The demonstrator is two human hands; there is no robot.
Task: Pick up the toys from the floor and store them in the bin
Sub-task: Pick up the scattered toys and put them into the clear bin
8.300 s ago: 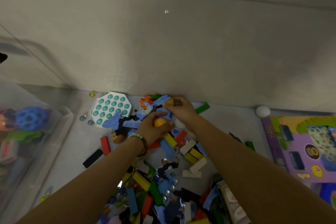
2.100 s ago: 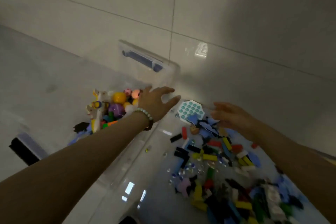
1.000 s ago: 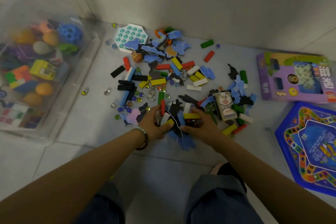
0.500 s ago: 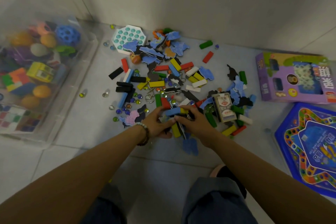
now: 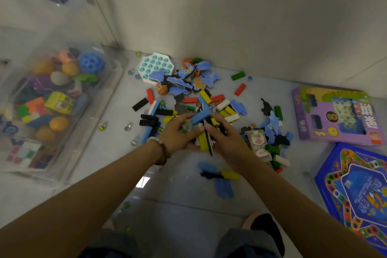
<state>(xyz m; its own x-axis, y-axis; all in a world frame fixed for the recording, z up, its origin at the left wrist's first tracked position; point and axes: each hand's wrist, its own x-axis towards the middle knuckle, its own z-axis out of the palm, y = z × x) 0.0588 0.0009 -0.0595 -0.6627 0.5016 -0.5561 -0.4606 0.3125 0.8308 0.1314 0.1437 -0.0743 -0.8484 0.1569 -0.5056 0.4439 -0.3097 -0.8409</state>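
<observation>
Through the head camera we see our left hand [image 5: 178,135] and right hand [image 5: 227,139] cupped together, fingers curled round a bunch of blocks [image 5: 202,142], blue and yellow among them. The pile [image 5: 182,87] of loose toys spreads over the floor from twelve to three o'clock of our hands. The clear bin [image 5: 98,109], part filled, sits at nine o'clock. A card box [image 5: 258,142] lies close at three.

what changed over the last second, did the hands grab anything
The left hand and right hand closed together round a handful of blocks at the near edge of the pile and raised it off the floor, leaving a few loose pieces beneath. The bin, pop toy, purple box and game board stayed put.
</observation>
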